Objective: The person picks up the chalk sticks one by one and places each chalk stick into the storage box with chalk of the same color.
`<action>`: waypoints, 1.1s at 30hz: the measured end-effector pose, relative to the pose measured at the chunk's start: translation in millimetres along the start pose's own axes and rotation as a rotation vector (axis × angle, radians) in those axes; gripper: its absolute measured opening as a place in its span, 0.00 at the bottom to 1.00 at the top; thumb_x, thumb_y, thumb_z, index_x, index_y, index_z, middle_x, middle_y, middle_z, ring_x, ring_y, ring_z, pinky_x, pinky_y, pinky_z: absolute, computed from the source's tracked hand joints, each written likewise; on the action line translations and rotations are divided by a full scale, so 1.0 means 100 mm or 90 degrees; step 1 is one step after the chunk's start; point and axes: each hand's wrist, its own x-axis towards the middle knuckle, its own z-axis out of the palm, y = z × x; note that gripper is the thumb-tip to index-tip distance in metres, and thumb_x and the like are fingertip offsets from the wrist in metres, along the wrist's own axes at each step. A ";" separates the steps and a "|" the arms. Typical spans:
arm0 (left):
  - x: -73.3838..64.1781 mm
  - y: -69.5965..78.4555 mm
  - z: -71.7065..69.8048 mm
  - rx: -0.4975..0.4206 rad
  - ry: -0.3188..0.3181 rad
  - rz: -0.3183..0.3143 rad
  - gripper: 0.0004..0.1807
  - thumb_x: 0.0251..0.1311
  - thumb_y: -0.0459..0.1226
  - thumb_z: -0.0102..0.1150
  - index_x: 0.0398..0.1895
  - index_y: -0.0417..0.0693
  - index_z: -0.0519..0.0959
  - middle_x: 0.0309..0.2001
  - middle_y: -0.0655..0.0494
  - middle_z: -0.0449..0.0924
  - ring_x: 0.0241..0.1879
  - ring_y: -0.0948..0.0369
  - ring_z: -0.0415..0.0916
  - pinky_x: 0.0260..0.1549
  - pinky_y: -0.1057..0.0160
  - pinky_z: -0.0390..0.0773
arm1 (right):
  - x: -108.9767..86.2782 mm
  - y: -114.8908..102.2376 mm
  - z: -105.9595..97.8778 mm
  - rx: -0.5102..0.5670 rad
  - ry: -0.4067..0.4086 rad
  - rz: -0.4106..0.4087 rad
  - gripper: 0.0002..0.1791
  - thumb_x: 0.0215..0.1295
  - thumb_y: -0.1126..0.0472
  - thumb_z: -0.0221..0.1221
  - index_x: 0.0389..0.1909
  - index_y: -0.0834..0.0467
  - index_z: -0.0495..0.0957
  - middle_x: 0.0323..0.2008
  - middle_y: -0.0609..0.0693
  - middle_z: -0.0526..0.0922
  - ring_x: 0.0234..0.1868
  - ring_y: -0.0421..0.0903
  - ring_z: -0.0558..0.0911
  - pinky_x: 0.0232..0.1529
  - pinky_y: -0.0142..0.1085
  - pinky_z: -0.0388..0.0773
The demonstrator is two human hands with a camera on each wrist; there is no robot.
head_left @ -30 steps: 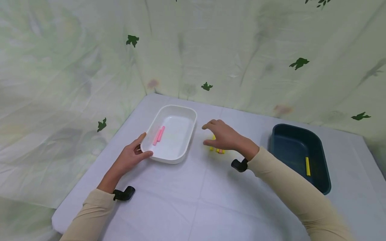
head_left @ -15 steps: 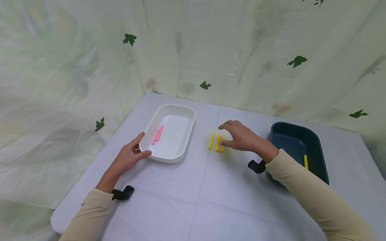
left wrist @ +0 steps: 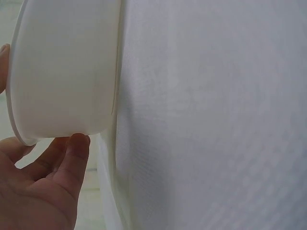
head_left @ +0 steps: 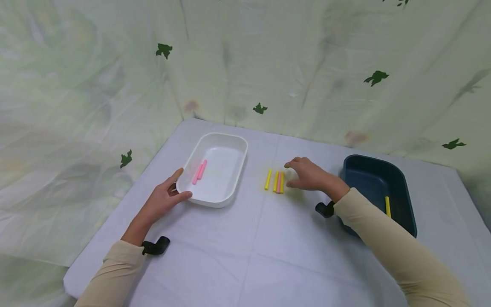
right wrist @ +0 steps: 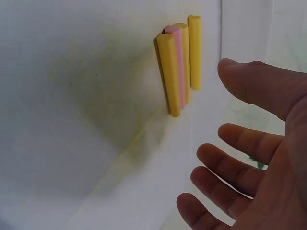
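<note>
My left hand (head_left: 163,199) holds the near-left corner of a white tray (head_left: 245,160), its thumb on the rim and its fingers against the outer wall. In the left wrist view, fingertips touch that tray's side (left wrist: 67,72). Two pink chalk sticks (head_left: 200,172) lie inside the tray. My right hand (head_left: 310,175) is just right of a small row of chalk on the table, fingers spread and nothing in them. That row has a pink stick (right wrist: 178,67) between two yellow ones, with another yellow stick (head_left: 267,180) slightly apart on the left.
A dark blue tray (head_left: 408,200) stands at the right, partly behind my right forearm, with a yellow chalk stick (head_left: 388,207) inside. A white cloth covers the table (head_left: 215,264). A pale curtain (head_left: 307,64) hangs behind and at the left.
My right hand has moved right, away from over the chalk row, leaving the sticks in plain sight. The left hand keeps its hold on the white tray.
</note>
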 end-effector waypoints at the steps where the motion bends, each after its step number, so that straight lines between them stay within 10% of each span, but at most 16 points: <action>1: 0.00 0.00 0.00 -0.003 0.000 -0.001 0.49 0.53 0.50 0.62 0.72 0.62 0.41 0.73 0.50 0.44 0.67 0.46 0.57 0.56 0.52 0.68 | 0.02 0.01 0.02 0.000 -0.003 0.001 0.32 0.55 0.51 0.62 0.60 0.59 0.68 0.59 0.58 0.70 0.60 0.55 0.67 0.61 0.49 0.67; 33: -0.02 0.00 -0.02 -0.023 -0.011 0.012 0.50 0.51 0.52 0.62 0.72 0.60 0.42 0.73 0.50 0.45 0.67 0.48 0.58 0.56 0.54 0.68 | 0.31 0.00 0.33 -0.003 -0.038 0.059 0.46 0.41 0.39 0.68 0.61 0.57 0.66 0.56 0.56 0.66 0.54 0.51 0.65 0.55 0.43 0.69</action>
